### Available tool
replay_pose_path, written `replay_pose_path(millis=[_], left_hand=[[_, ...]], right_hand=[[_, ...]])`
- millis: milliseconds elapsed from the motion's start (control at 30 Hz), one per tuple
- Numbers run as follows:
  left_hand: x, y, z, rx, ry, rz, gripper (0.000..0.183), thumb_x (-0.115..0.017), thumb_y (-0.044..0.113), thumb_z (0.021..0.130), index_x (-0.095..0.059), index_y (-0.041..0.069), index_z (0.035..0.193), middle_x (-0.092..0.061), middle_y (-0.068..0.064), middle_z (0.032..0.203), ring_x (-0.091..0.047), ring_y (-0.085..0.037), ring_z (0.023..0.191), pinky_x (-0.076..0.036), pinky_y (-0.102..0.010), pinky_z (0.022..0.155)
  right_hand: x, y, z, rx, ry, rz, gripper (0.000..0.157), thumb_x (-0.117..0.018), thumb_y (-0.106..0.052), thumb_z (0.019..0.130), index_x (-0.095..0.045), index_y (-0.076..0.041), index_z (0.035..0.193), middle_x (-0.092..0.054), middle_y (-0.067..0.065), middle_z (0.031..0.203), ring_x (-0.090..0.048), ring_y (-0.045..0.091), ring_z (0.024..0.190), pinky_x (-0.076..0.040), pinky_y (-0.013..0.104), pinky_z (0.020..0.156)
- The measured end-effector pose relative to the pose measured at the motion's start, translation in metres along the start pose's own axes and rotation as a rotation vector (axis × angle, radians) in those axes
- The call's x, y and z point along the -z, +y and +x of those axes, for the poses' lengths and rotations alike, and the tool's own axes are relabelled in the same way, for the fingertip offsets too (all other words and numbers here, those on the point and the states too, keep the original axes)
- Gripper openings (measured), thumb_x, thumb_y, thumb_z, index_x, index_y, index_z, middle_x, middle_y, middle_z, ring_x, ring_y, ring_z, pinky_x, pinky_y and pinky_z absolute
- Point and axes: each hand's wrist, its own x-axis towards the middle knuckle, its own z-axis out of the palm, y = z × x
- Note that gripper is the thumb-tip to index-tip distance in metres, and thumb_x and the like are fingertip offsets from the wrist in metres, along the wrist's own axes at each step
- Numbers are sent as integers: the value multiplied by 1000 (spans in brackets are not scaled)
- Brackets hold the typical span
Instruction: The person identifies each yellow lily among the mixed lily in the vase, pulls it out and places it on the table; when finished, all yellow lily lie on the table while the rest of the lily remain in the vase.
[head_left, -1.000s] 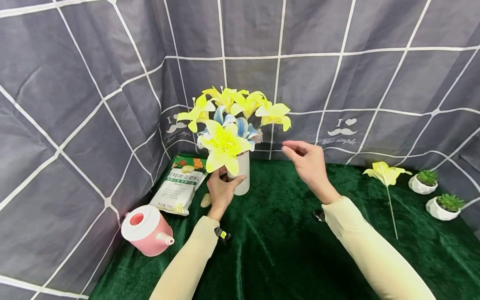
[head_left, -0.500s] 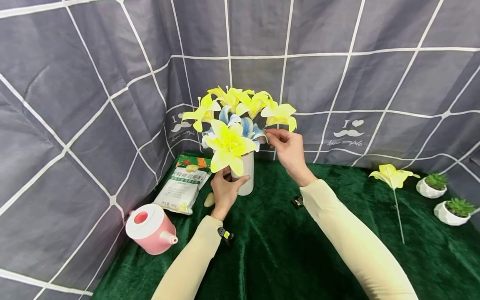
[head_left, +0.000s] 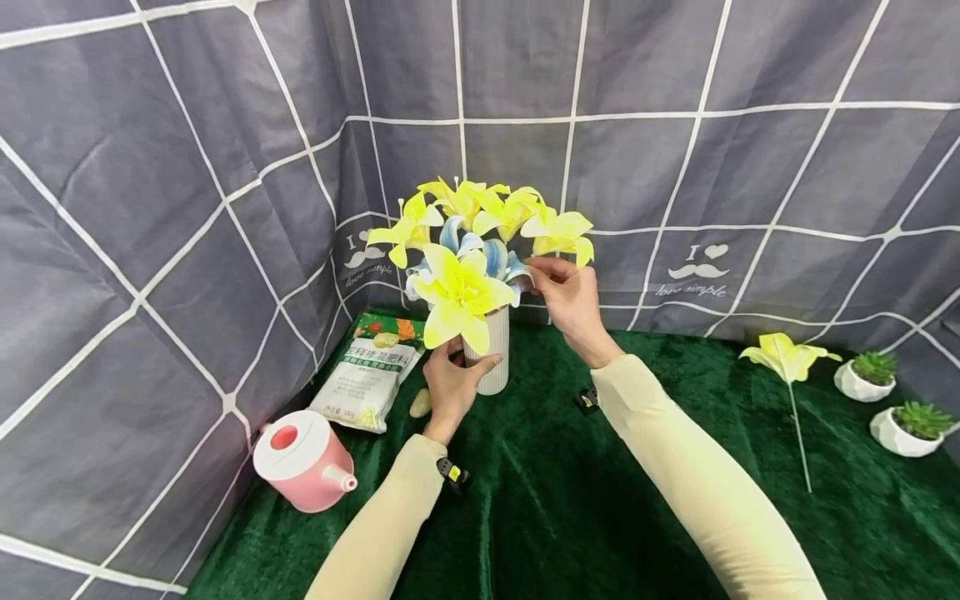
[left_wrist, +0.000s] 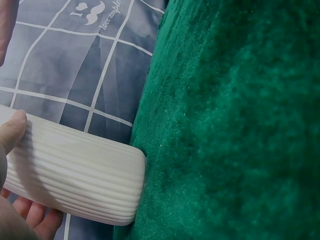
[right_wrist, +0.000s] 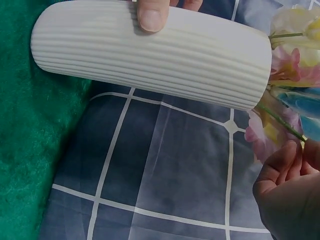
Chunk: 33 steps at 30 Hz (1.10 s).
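A white ribbed vase (head_left: 495, 367) stands upright on the green cloth, filled with yellow lilies (head_left: 461, 296) and blue flowers (head_left: 496, 257). My left hand (head_left: 451, 385) grips the vase low on its left side; in the left wrist view its thumb and fingers lie on opposite sides of the vase wall (left_wrist: 85, 170). At the bouquet's right side, my right hand (head_left: 573, 307) pinches a green stem (right_wrist: 281, 120) just above the vase mouth, as the right wrist view shows. Pink petals (right_wrist: 261, 137) sit beside that stem. Leaves and petals hide the vase mouth in the head view.
Left of the vase lie a fertilizer bag (head_left: 367, 375) and a pale stone (head_left: 421, 403), with a pink watering can (head_left: 306, 462) nearer. A single yellow lily (head_left: 787, 358) lies at the right, near two potted succulents (head_left: 864, 379). A grey checked cloth (head_left: 637, 167) hangs behind.
My right hand has moved left to the bouquet and taken hold of a stem between thumb and fingers. The left hand keeps its grip on the vase.
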Motion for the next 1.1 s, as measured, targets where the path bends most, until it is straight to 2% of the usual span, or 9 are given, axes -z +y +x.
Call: replay_pose_path(millis=[233, 367, 467, 567, 667, 1100], left_hand=[[0, 0, 0, 7, -2, 2, 65, -94, 36, 69, -65, 18, 126, -74, -4, 113, -71, -23, 109, -61, -44, 94], [0, 0, 0, 9, 0, 2, 66, -94, 35, 70, -65, 18, 126, -74, -4, 114, -70, -22, 109, -61, -43, 93], [0, 0, 0, 6, 1, -5, 65, -94, 34, 70, -65, 18, 126, -74, -5, 113, -71, -23, 108, -61, -44, 93], [0, -1, -1, -2, 2, -7, 65, -94, 33, 70, -65, 17, 126, -74, -5, 113, -71, -24, 107, -61, -44, 92], [0, -1, -1, -8, 4, -5, 65, -94, 33, 70, -65, 17, 125, -74, -5, 112, -71, -24, 106, -61, -44, 92], [0, 0, -1, -2, 0, -5, 64, -94, 34, 70, -65, 19, 125, -74, -4, 112, -71, -22, 108, -61, -43, 93]], right_hand=[[-3, 2, 0, 7, -9, 36, 22, -64, -9, 98, -75, 2, 114, -72, 25, 115, -69, 4, 74, -64, 33, 79], [-4, 3, -1, 13, -5, 40, 21, -67, -10, 97, -75, 2, 112, -74, 21, 109, -71, 11, 75, -62, 25, 75], [-5, 3, -1, 10, 0, 57, 20, -68, -10, 96, -75, 2, 110, -76, 10, 100, -71, 16, 76, -60, 19, 71], [-5, 4, -2, 9, 6, 83, 21, -69, -11, 95, -75, 3, 110, -75, -4, 92, -71, 17, 76, -61, 23, 72], [-4, 6, -2, 7, 7, 103, 22, -70, -13, 95, -75, 3, 110, -74, -11, 89, -71, 12, 75, -62, 26, 76], [-6, 6, -5, 33, 40, 162, 22, -72, -16, 94, -76, 3, 106, -77, -6, 91, -74, 10, 79, -62, 23, 77]])
